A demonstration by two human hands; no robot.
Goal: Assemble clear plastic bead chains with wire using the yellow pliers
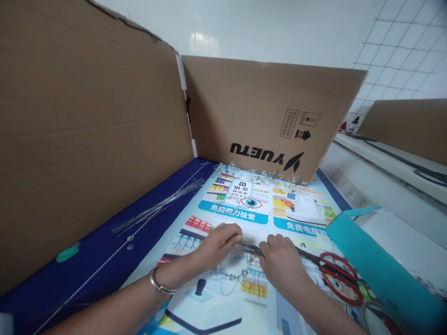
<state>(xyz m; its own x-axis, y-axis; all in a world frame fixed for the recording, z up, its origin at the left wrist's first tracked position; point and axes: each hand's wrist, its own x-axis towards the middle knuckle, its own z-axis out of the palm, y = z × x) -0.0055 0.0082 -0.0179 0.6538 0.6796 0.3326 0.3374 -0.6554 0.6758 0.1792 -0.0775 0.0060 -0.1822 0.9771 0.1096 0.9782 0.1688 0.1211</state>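
Note:
My left hand is closed in a pinch, its fingertips at the tip of a pair of pliers. What it pinches looks like thin wire, mostly hidden by the fingers. My right hand is wrapped round the pliers; their grey jaws point left and the handles are covered by my palm. Below both hands, a loose wire loop with clear beads lies on the printed sheet. Scissors with red handles lie just right of my right hand, blades pointing towards it.
Cardboard panels stand at the back and left. Along the back one lies a row of clear beaded pieces. A bundle of thin wires rests on the blue surface at left. A turquoise box stands at right, near a round container.

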